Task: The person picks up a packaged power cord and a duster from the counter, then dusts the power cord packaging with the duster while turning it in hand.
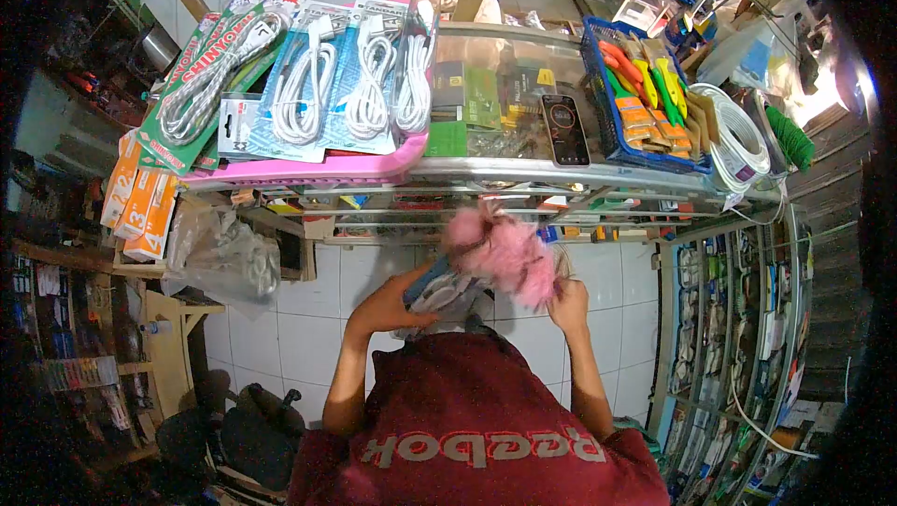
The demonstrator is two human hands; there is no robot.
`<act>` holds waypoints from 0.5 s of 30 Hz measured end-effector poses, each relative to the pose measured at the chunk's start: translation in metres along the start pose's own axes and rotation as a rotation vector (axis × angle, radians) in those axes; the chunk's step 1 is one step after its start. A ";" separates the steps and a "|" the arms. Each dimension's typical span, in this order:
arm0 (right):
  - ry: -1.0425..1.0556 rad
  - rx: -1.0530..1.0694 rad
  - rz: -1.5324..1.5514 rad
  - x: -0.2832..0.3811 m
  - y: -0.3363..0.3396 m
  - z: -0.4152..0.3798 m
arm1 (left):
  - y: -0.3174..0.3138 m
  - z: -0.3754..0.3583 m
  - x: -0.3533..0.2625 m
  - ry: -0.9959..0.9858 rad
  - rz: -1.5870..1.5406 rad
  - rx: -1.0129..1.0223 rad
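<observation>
In front of my body, my left hand (391,304) grips a packaged white cord (439,289) with a blue card backing, held low under the counter's front edge. The fingers of my right hand (569,304) are closed at the near end of a fluffy pink duster (509,258), its handle hidden in the fist. The duster's fluff slants up and left and overlaps the top of the cord package in this view. Similar corded packs (304,85) lean in a pink basket (318,170) on the counter, beyond my left hand.
On the glass counter (467,165) lie a phone (566,129) and a blue basket (645,158) of colourful-handled brushes. A white cable coil (738,137) stands at its right end. Orange boxes (149,216) and a plastic bag (224,254) sit at left; a stocked rack (729,319) at right.
</observation>
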State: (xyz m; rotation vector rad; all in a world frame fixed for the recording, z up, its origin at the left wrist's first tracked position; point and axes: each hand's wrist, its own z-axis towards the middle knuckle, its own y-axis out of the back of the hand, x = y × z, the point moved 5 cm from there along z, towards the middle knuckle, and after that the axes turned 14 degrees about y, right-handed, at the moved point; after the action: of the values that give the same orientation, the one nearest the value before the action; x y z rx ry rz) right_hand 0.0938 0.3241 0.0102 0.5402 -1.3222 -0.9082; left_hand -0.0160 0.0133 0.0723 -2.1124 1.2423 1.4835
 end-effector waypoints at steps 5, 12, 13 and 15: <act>0.048 -0.161 0.081 0.008 -0.005 0.001 | 0.004 -0.006 -0.008 0.033 -0.013 0.006; 0.060 -0.111 0.099 -0.001 -0.014 0.002 | 0.003 -0.005 -0.003 -0.020 -0.015 -0.018; 0.139 -0.117 0.105 0.004 -0.013 0.003 | 0.003 -0.004 -0.002 -0.032 -0.004 -0.018; -0.051 0.015 -0.064 -0.001 -0.009 0.003 | 0.001 -0.001 0.004 -0.014 0.021 -0.019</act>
State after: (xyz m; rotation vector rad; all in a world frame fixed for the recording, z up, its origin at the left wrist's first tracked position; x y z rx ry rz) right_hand 0.0886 0.3204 0.0037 0.5777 -1.3647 -0.9708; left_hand -0.0159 0.0102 0.0697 -2.1037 1.2539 1.5220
